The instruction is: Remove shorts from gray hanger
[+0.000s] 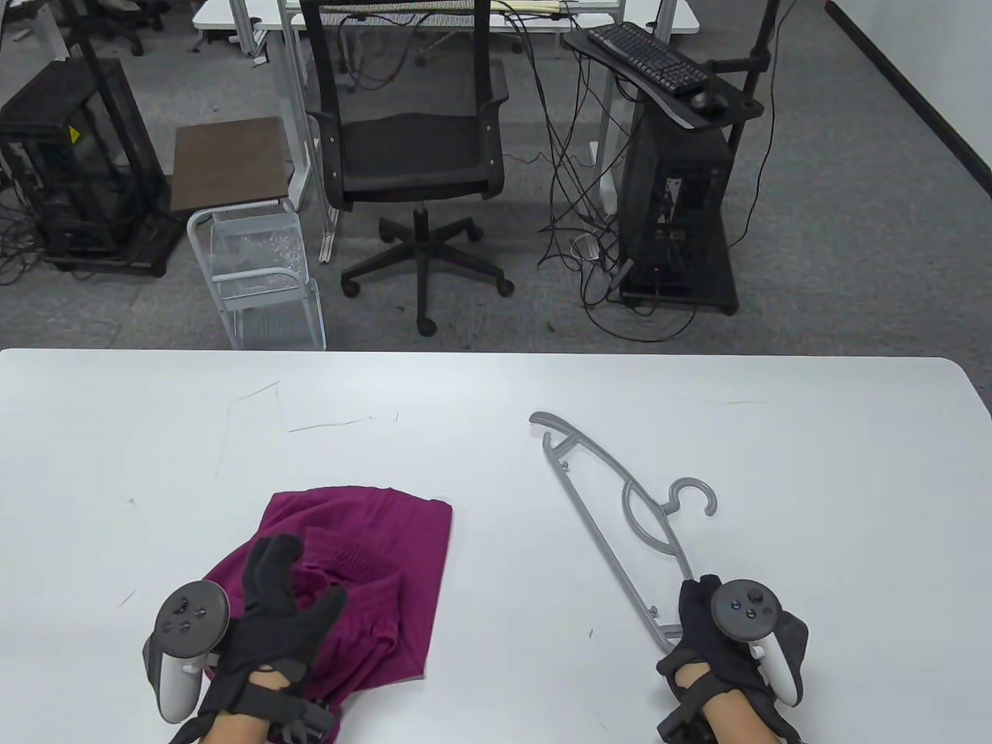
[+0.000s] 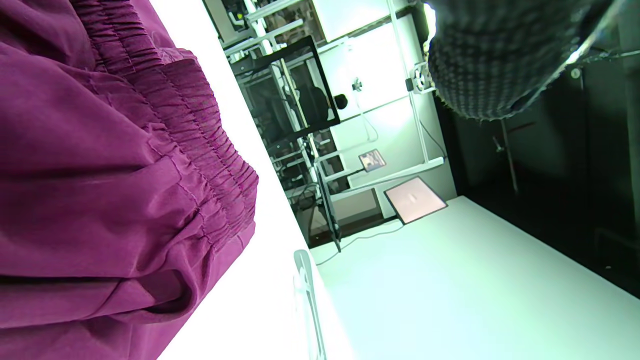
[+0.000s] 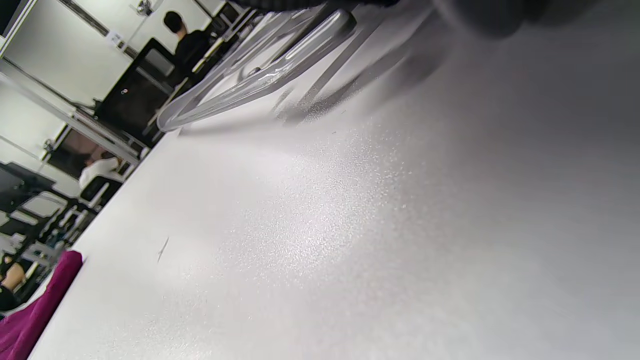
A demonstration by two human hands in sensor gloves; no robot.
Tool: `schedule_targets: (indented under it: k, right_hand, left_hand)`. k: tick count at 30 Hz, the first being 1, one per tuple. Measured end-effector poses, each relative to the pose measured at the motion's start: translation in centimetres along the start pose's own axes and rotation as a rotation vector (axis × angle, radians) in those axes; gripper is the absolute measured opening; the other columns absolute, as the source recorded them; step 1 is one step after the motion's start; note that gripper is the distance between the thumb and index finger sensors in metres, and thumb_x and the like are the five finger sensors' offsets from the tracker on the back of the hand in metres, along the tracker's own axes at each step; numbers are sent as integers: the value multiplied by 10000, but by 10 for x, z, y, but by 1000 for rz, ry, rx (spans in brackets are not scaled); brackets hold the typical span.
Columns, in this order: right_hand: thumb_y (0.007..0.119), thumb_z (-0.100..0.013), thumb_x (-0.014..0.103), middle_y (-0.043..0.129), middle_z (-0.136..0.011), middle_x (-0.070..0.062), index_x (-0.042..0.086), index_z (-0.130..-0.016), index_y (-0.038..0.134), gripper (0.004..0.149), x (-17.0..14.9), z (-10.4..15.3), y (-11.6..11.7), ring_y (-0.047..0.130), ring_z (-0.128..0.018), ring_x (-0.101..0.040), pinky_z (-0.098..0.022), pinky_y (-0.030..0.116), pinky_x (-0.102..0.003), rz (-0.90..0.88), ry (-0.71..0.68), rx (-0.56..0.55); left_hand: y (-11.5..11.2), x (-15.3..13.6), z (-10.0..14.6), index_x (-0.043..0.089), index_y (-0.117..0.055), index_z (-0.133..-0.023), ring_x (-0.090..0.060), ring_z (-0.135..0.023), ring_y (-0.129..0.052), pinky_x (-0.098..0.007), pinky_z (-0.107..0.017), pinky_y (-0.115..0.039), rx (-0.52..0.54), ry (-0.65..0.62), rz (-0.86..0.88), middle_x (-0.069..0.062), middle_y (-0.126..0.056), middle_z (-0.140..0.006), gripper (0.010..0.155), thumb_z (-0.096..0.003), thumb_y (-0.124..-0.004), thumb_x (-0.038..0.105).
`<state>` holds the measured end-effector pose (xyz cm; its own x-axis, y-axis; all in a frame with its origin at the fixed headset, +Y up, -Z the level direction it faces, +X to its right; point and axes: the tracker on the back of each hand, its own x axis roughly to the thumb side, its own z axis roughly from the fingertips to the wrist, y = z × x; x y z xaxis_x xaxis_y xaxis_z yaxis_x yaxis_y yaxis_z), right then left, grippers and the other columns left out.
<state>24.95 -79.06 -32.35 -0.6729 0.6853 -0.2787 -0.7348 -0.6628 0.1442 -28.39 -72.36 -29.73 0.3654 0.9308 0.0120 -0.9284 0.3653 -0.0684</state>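
Observation:
The magenta shorts (image 1: 387, 558) lie crumpled on the white table (image 1: 814, 465) at the near left, free of the hanger. My left hand (image 1: 306, 577) is over them with fingers spread; in the left wrist view the elastic waistband (image 2: 200, 150) fills the left side and a fingertip (image 2: 490, 60) hangs clear of the cloth. The gray hanger (image 1: 612, 527) lies slanted at the near right, hook pointing right. My right hand (image 1: 694, 620) grips its near end. In the right wrist view the hanger (image 3: 260, 80) runs just under my fingers and the shorts (image 3: 35, 310) show at the bottom left.
Beyond the table's far edge stand a black office chair (image 1: 418, 155), a small white cart with a brown top (image 1: 232, 163) and a black computer rack with a keyboard (image 1: 682, 194). Thin pen marks (image 1: 325, 425) cross the table's left part.

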Motion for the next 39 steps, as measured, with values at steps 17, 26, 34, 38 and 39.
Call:
schedule_targets:
  k: [17,26,34,38,39]
  right_hand:
    - [756,-531,305,159,-1142,-207,158,-1088,403,676,33,39,-45,110,-970,-554,-650,298,-769,66,-471,-245]
    - [772,-519,361,223,-1171,-165,207,-1080,516,635,52,55,-44,155,-1012,-521,-666,317,-772,222,-746,-249]
    - [773,-518,359,249,-1170,-171,189,-1081,511,644,52,54,-40,178,-1012,-526,-662,333,-774,205,-754,-194]
    - [773,-519,360,262,-1172,-169,187,-1082,515,643,50,51,-42,189,-1014,-525,-663,337,-774,197,-742,-188]
    - [773,-520,360,262,-1172,-169,188,-1082,513,642,49,49,-43,187,-1015,-525,-664,335,-774,193,-737,-178]
  left_hand:
    - [-12,40,19,456,-226,-1054,-305,-1089,65,-596,-779,-54,219,-359,-417,98,64,-1139,938,-359,-835,617]
    - [-35,53,21,665,-330,-995,-237,-1068,123,-581,-766,-2,95,-482,-643,244,-8,-1162,888,-307,-888,597]
    - [-42,52,17,721,-374,-977,-229,-1060,103,-583,-758,-14,6,-475,-679,245,-98,-1186,885,-278,-903,602]
    - [-41,49,14,707,-369,-977,-228,-1052,112,-585,-755,-11,0,-453,-675,236,-84,-1176,896,-270,-908,604]
    - [-41,49,13,695,-360,-985,-226,-1053,113,-586,-755,-11,-6,-448,-669,235,-80,-1175,907,-267,-908,605]
